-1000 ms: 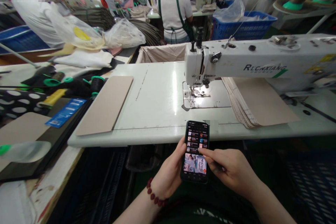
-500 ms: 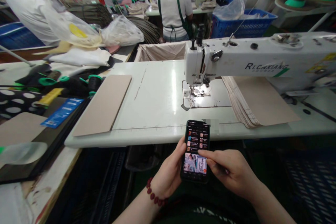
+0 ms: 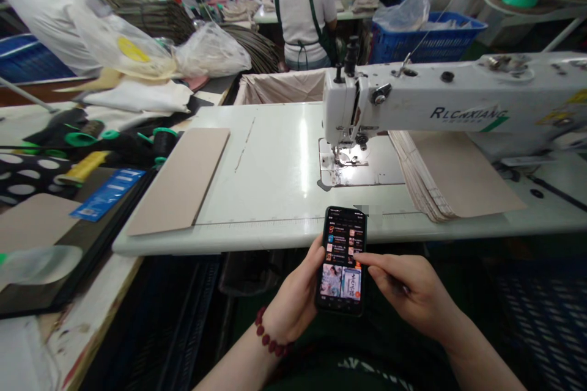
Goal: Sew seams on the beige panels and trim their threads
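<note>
My left hand (image 3: 296, 299) is wrapped round a black smartphone (image 3: 342, 259) with a lit screen, held upright below the front edge of the white sewing table (image 3: 275, 165). A red bead bracelet sits on that wrist. My right hand (image 3: 410, 293) holds nothing; its index finger is stretched out and touches the right side of the phone's screen, the other fingers curled. Both hands are over my lap, short of the table.
A white sewing machine (image 3: 440, 104) stands at the right of the table, with a stack of beige sheets (image 3: 449, 174) under its arm and one beige board (image 3: 183, 177) at the left. Thread spools and bags clutter the left bench. A person in a green apron (image 3: 305, 9) works behind.
My right index finger has slid up the phone's screen a little, and the screen content has shifted. The view has tilted slightly; the hands stay in place.
</note>
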The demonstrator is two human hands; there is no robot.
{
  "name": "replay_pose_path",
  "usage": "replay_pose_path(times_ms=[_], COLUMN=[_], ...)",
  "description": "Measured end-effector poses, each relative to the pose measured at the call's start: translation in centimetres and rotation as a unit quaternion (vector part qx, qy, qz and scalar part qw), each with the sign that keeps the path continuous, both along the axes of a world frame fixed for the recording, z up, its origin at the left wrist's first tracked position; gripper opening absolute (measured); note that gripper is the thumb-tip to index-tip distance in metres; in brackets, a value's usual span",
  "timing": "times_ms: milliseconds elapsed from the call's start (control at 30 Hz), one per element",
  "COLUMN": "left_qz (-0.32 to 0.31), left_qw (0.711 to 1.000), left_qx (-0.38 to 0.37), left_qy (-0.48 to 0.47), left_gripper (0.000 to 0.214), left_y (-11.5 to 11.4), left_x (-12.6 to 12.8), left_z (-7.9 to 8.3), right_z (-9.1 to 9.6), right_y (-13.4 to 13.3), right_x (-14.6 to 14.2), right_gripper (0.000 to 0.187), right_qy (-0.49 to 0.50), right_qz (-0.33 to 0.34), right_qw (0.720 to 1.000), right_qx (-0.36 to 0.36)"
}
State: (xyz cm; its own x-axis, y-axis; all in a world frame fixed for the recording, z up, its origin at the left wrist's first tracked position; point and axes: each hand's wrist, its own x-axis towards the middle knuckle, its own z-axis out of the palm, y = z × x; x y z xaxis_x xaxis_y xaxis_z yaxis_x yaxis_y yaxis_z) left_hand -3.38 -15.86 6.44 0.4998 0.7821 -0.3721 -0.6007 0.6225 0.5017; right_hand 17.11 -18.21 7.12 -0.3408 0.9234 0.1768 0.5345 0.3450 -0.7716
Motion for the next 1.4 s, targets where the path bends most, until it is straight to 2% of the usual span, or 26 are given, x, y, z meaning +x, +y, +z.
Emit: replay_pose_path(times_ms=[333,567,800,933,1067,1400], left_qz=[-0.002,-0.013,-0.004,-0.001,-0.007,-0.019], left_qw=[1.0,1.0,1.0,1.0,1.0,1.0], left_qx=[0.004,-0.001,0.003,-0.008,-0.016,-0.003], left_qy=[-0.005,-0.007,-0.005,-0.011,-0.009,-0.006], left_gripper=[0.043,0.043,0.042,0.043,0.042,0.041], left_y=[-0.2,-0.2,-0.3,-0.3,-0.3,-0.4], left_x=[-0.1,-0.3,-0.1,-0.1,-0.2,-0.4], left_z=[-0.1,-0.1,-0.4,-0.6,-0.4,-0.2], right_z=[0.0,-0.2,-0.5,-0.6,-0.9,-1.1], right_y=[0.0,-0.1,0.0,-0.1,-0.4,-0.7], right_x=[-0.5,-0.7,-0.5,-1.5,-2.4,-1.7], right_gripper=[0.033,0.03,0.027,0.038,0.042,0.04], right_qy=[-0.057,-0.075,-0.095,-0.129,-0.112,-0.092], right_qz=[0.031,0.069,0.014,0.062,0.099,0.088], right_qw=[0.998,0.994,0.995,0.99,0.988,0.991], right_qx=[-0.011,0.025,0.021,0.021,0.036,0.047])
